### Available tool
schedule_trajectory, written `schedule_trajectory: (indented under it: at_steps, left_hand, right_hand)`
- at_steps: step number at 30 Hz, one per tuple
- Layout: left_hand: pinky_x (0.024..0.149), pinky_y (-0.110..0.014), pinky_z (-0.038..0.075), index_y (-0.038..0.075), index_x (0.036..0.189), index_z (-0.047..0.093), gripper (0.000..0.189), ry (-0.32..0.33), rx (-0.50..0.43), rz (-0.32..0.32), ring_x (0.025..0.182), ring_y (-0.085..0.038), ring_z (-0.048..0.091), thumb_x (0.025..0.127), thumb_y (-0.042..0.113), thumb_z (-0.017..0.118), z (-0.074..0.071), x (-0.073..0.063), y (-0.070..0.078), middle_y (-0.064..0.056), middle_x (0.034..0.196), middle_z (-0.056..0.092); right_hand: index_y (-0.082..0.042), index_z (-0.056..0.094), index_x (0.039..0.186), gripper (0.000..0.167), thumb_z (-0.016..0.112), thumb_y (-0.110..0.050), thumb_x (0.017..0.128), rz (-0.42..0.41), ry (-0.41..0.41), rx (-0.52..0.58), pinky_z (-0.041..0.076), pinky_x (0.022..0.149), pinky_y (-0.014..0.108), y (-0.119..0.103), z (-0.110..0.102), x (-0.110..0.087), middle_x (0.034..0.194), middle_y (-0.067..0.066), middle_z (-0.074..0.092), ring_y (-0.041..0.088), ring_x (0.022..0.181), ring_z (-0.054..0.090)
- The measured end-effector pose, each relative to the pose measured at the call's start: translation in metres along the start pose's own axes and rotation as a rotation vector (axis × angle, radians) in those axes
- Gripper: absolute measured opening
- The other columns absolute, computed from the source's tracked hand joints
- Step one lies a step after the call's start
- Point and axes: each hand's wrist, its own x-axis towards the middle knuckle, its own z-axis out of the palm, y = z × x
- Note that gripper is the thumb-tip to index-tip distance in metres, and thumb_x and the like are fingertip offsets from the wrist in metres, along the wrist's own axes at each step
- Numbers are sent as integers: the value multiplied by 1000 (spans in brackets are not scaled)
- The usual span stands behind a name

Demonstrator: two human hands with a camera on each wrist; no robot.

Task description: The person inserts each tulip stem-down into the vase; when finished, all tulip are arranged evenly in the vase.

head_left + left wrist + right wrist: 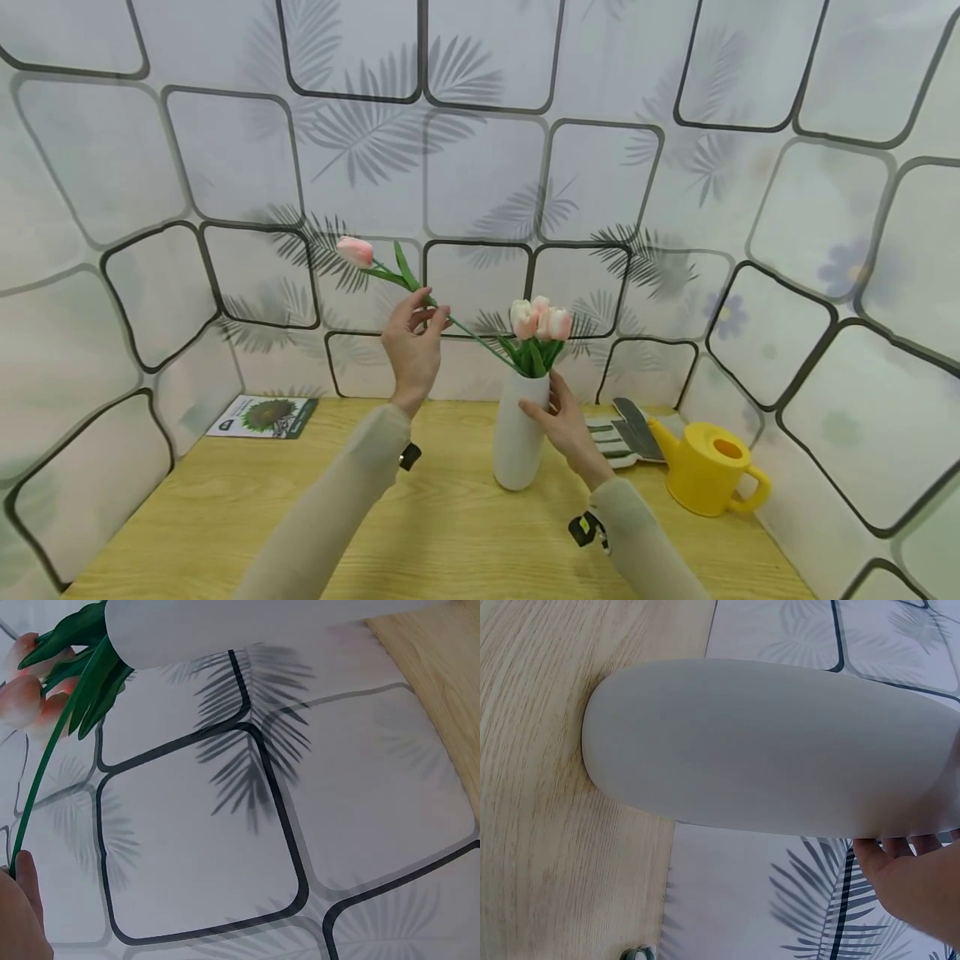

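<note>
My left hand (416, 346) pinches the green stem of a pink artificial tulip (355, 251), its bloom up to the left. The stem slants down right, its lower end at the mouth of a tall white vase (517, 446). Several pale pink and white tulips (540, 320) with green leaves stand in that vase. Near the top, my right hand (566, 421) grips the vase, which leans slightly on the table. In the left wrist view the stem (41, 772) runs from my fingertips to the leaves. The right wrist view shows fingers (870, 855) along the vase's side.
On the wooden table (450, 542), a yellow watering can (701, 479) stands at the right. Beside it lie pale striped gloves (609, 437) and a dark grey trowel-like blade (637, 427). A card with a sunflower picture (264, 415) lies back left, by the patterned wall.
</note>
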Motion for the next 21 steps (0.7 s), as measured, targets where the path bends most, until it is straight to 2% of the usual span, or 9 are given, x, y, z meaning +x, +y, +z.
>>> schedule_trajectory:
  at_steps: [2, 5, 11, 16, 18, 21]
  left_hand:
    - [67, -24, 59, -7, 120, 64, 33, -20, 42, 60, 86, -37, 69, 87, -6, 68, 3, -2, 11, -23, 106, 62]
    - [67, -19, 58, -8, 118, 64, 32, -35, 74, 136, 84, -36, 69, 87, -6, 69, 6, -3, 20, -23, 104, 63]
    - [66, -21, 58, -8, 114, 66, 30, -37, 98, 235, 81, -35, 70, 84, -9, 70, 11, -1, 24, -24, 100, 64]
    - [66, -36, 61, -6, 114, 67, 30, -88, 115, 296, 83, -34, 71, 85, -7, 70, 19, 1, 10, -23, 101, 65]
    - [68, -38, 61, -4, 116, 67, 29, -114, 123, 319, 85, -32, 71, 87, -4, 70, 22, 2, 4, -22, 103, 66]
    - [70, -35, 61, 0, 116, 69, 27, -130, 132, 364, 87, -27, 71, 89, 1, 70, 26, 2, 3, -17, 105, 68]
  right_hand:
    - [-10, 16, 157, 80, 66, -20, 95, -4, 2, 11, 28, 116, 58, 8, 0, 5, 159, 20, 26, 42, 144, 30]
    - [-13, 17, 157, 81, 67, -23, 95, -9, 8, 19, 28, 116, 58, 20, 0, 12, 159, 18, 27, 41, 144, 30]
    - [-18, 18, 157, 83, 69, -29, 93, -25, 22, 6, 29, 116, 58, 34, 0, 18, 159, 15, 29, 39, 144, 32]
    - [-19, 17, 157, 82, 68, -28, 94, -16, 14, 22, 28, 117, 57, 32, -1, 18, 159, 14, 28, 38, 145, 31]
    - [-16, 16, 158, 82, 67, -25, 95, -12, 7, 26, 28, 116, 58, 25, -1, 15, 159, 16, 28, 39, 144, 30]
    - [-13, 15, 158, 80, 66, -21, 96, -5, -8, 25, 28, 116, 58, 12, -1, 7, 158, 18, 27, 40, 144, 30]
